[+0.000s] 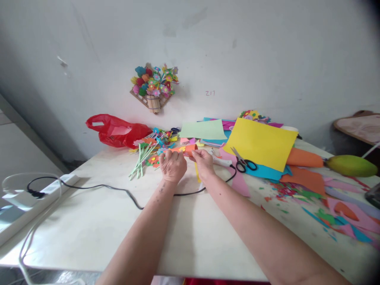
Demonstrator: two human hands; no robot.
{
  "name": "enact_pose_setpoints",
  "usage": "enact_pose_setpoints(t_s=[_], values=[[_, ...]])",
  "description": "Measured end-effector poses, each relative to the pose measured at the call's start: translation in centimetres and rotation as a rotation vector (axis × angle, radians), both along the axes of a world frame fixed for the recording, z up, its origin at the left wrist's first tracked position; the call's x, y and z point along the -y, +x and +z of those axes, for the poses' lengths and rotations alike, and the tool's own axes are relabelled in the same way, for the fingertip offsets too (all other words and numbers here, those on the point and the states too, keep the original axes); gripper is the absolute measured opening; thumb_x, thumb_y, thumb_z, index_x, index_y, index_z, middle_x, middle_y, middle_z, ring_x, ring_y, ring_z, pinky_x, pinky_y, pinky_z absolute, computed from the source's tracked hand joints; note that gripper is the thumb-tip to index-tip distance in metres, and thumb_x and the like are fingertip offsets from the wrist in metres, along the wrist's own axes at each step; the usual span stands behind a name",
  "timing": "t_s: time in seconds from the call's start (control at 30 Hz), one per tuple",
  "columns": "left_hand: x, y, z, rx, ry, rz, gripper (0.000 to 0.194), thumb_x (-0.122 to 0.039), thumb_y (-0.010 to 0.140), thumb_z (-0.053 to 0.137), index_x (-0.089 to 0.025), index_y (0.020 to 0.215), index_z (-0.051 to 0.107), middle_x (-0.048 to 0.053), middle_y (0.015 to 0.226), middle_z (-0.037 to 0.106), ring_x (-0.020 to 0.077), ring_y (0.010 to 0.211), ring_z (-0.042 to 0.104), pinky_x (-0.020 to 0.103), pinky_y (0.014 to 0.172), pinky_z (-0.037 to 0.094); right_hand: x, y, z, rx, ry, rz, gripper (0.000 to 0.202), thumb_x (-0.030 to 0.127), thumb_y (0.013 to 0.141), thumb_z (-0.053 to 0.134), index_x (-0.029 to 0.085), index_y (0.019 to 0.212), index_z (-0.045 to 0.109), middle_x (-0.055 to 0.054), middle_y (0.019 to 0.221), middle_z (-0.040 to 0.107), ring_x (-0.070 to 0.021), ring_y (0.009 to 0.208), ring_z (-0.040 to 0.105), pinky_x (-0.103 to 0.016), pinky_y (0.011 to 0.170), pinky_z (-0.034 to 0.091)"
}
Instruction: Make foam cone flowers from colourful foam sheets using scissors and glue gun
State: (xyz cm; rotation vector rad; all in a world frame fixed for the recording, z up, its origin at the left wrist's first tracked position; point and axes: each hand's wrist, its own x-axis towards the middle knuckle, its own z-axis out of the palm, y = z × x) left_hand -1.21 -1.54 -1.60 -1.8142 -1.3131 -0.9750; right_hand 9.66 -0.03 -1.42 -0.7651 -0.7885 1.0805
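Between my two hands is a rolled orange foam or paper sheet [190,148] with small yellow flower shapes on it. My left hand [173,165] is closed around its left end, with the fingers curled over. My right hand [203,161] pinches the lower edge of the roll's right end. Just right of that hand lies a white tool with a black cord, which looks like a glue gun [222,161]; my hand partly hides it. Left of my hands are pale green strips [141,159] and an orange flower cutout [153,160].
Black-handled scissors [242,163] rest by a yellow sheet [261,142]. A red plastic bag [118,132] stands at the back left. The black cord [103,186] crosses the table to a power strip [53,190]. Coloured scraps [287,192] litter the right side.
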Motion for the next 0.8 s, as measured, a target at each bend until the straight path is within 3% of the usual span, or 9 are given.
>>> enact_pose_setpoints(t_s=[0.2, 0.33, 0.4, 0.43, 0.5, 0.57, 0.63, 0.73, 0.8], values=[[0.3, -0.2, 0.0, 0.061, 0.011, -0.086, 0.023, -0.027, 0.076, 0.054, -0.020, 0.091, 0.070, 0.009, 0.074, 0.065, 0.0285, 0.084, 0.053, 0.044, 0.080, 0.030, -0.4, 0.6, -0.3, 0.065, 0.004, -0.026, 0.016, 0.029, 0.063, 0.067, 0.017, 0.065, 0.057, 0.002, 0.064, 0.060, -0.0106, 0.059, 0.057, -0.028, 0.063, 0.050], [-0.2, -1.2, 0.9, 0.348, 0.074, -0.081, 0.026, -0.030, 0.077, 0.052, -0.018, 0.095, 0.067, 0.013, 0.096, 0.066, 0.0287, 0.091, 0.055, 0.042, 0.082, 0.035, -0.9, 1.8, -0.1, 0.175, 0.020, 0.036, 0.019, 0.033, 0.062, 0.067, 0.017, 0.067, 0.059, 0.003, 0.063, 0.059, -0.0102, 0.057, 0.053, -0.023, 0.051, 0.046], [-0.6, -1.9, 1.6, 0.530, 0.009, -0.118, 0.027, -0.033, 0.078, 0.052, -0.018, 0.097, 0.065, 0.013, 0.101, 0.066, 0.0286, 0.097, 0.056, 0.042, 0.085, 0.037, -1.2, 2.6, 0.2, 0.233, 0.044, 0.114, 0.019, 0.033, 0.061, 0.068, 0.017, 0.067, 0.060, 0.003, 0.062, 0.057, -0.0101, 0.056, 0.051, -0.021, 0.046, 0.043], [-0.8, -2.3, 1.9, 0.628, -0.089, -0.146, 0.025, -0.035, 0.078, 0.053, -0.020, 0.095, 0.065, 0.011, 0.098, 0.067, 0.0277, 0.096, 0.057, 0.041, 0.086, 0.038, -1.3, 3.1, 0.4, 0.264, 0.057, 0.169, 0.018, 0.033, 0.060, 0.069, 0.017, 0.066, 0.061, 0.003, 0.062, 0.058, -0.0100, 0.055, 0.051, -0.021, 0.045, 0.041], [-1.1, -3.0, 2.3, 0.855, -0.437, -0.241, 0.027, -0.045, 0.078, 0.057, -0.021, 0.088, 0.064, 0.008, 0.085, 0.068, 0.0250, 0.084, 0.061, 0.037, 0.078, 0.043, -1.4, 3.9, 0.7, 0.328, 0.089, 0.299, 0.016, 0.031, 0.060, 0.069, 0.017, 0.065, 0.063, 0.002, 0.063, 0.061, -0.0098, 0.053, 0.051, -0.021, 0.044, 0.039], [-1.2, -3.5, 2.4, 1.078, -0.810, -0.416, 0.039, -0.055, 0.075, 0.059, -0.018, 0.087, 0.063, 0.009, 0.076, 0.067, 0.0224, 0.071, 0.062, 0.033, 0.066, 0.046, -1.3, 4.5, 1.2, 0.390, 0.112, 0.399, 0.015, 0.029, 0.061, 0.070, 0.017, 0.066, 0.064, 0.001, 0.062, 0.062, -0.0100, 0.052, 0.053, -0.020, 0.044, 0.038], [-0.9, -3.8, 2.2, 1.210, -1.081, -0.582, 0.047, -0.057, 0.070, 0.065, -0.017, 0.096, 0.063, 0.007, 0.072, 0.066, 0.0181, 0.061, 0.061, 0.030, 0.059, 0.046, -1.1, 5.0, 1.6, 0.457, 0.131, 0.468, 0.014, 0.028, 0.062, 0.071, 0.016, 0.066, 0.065, 0.001, 0.058, 0.062, -0.0108, 0.052, 0.054, -0.020, 0.045, 0.038], [-0.3, -3.9, 1.9, 1.298, -1.296, -0.752, 0.058, -0.045, 0.069, 0.073, -0.018, 0.117, 0.057, 0.004, 0.072, 0.064, 0.0146, 0.060, 0.060, 0.027, 0.058, 0.047, -0.6, 5.3, 2.3, 0.521, 0.152, 0.534, 0.013, 0.028, 0.063, 0.073, 0.017, 0.066, 0.066, 0.001, 0.057, 0.063, -0.0122, 0.054, 0.057, -0.021, 0.048, 0.041], [0.0, -3.8, 1.9, 1.332, -1.313, -0.868, 0.067, -0.033, 0.066, 0.077, -0.018, 0.126, 0.052, 0.005, 0.077, 0.065, 0.0162, 0.065, 0.063, 0.028, 0.060, 0.048, -0.4, 5.4, 2.7, 0.533, 0.163, 0.549, 0.013, 0.027, 0.063, 0.072, 0.016, 0.065, 0.066, 0.001, 0.059, 0.064, -0.0120, 0.054, 0.057, -0.023, 0.052, 0.043]])
